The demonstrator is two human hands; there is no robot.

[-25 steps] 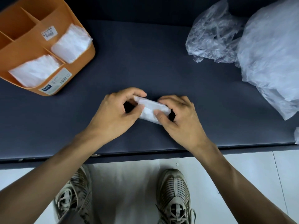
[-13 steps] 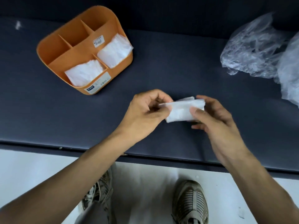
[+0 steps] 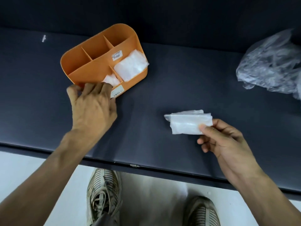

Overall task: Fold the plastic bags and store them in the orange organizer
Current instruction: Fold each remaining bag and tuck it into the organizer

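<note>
The orange organizer [image 3: 99, 62] stands at the back left of the dark table [image 3: 179, 82]. Its two front compartments each hold a folded white bag: a large one [image 3: 130, 66] on the right and a smaller one [image 3: 111, 79] on the left. The three rear compartments look bare. My left hand [image 3: 92, 106] grips the organizer's near left corner, fingers over the front rim and thumb outside. My right hand [image 3: 223, 141] pinches a folded plastic bag [image 3: 187, 124] by its right end, holding it just above the table, right of centre.
A heap of loose, crumpled clear plastic bags [image 3: 270, 66] lies at the far right of the table. The table's front edge [image 3: 146, 167] runs across below my hands. My shoes [image 3: 104, 196] stand on the white floor beneath it.
My left hand let go of the folded bag and reached left to the organizer's corner. My right hand alone now holds the bag. The view shifted, bringing the organizer toward the centre.
</note>
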